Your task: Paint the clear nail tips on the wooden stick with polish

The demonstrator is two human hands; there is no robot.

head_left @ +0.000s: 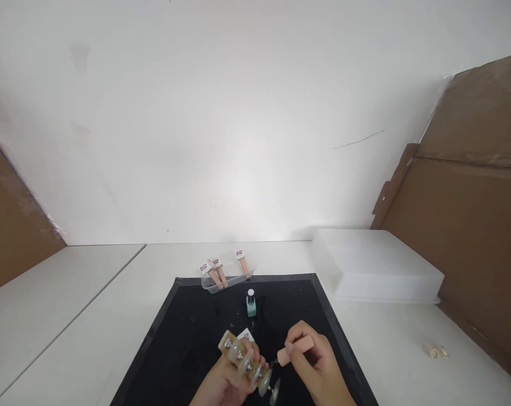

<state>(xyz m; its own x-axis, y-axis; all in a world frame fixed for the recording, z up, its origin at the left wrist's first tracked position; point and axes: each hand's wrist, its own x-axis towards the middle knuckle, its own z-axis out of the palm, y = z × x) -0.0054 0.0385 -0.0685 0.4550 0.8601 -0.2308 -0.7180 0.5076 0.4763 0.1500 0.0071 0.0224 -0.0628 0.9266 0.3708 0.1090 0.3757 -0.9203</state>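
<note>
My left hand (235, 376) is closed around a wooden holder (227, 340) that carries a row of several shiny greyish oval pieces (245, 361). Part of a white card (246, 335) shows just behind that holder. In my right hand (315, 361), thumb and fingers pinch a pink block-like handle (295, 350). Its lower left end points at the oval pieces, with a thin dark tip close to them; whether they touch is unclear. Beyond both hands, a small teal bottle (251, 306) with a white-topped dark cap stands upright on the black mat (188, 327).
A clear plastic tray (234, 281) at the mat's back edge holds several pink items with white labels (220, 274). On the right sit a translucent white bin (382, 270) and small beige rings (434, 352). Brown cardboard panels (467, 225) flank the white table.
</note>
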